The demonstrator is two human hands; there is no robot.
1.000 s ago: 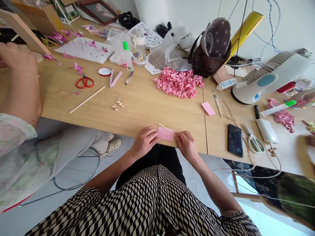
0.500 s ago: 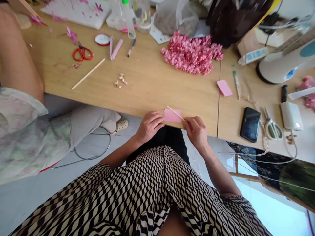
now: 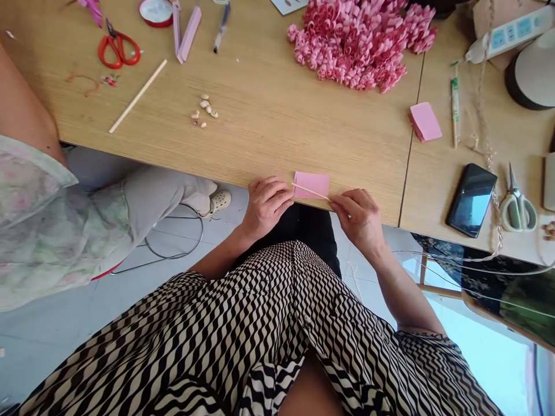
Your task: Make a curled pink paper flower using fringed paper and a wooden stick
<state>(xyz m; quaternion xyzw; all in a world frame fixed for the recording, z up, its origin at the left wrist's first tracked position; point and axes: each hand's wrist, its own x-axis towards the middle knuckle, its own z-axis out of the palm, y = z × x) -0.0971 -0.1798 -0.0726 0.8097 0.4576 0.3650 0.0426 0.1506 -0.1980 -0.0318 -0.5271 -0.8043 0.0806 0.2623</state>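
A small pink paper rectangle [image 3: 318, 180] lies at the table's front edge. A thin wooden stick [image 3: 310, 190] slants across its lower part, the left end a little higher than the right. My right hand [image 3: 358, 218] pinches the stick's right end between thumb and fingers. At the paper's lower left corner, my left hand [image 3: 267, 203] is closed, fingers together and thumb below, with its fingertips next to the stick's left end. Whether those fingertips also touch the stick, I cannot tell.
Nearby are a pink paper stack [image 3: 425, 121], curled pink paper flowers [image 3: 351, 43], small pale pieces [image 3: 204, 110], another stick [image 3: 137, 96] and red-handled scissors [image 3: 118, 49]. A phone [image 3: 471, 199] and pale-handled scissors [image 3: 518, 208] lie right. Another person's arm [image 3: 26, 98] is at left.
The stick has turned flatter and sits lower on the paper, nearer its front edge. My left fingertips have come up to its left end. The camera view has shifted closer to the table's front.
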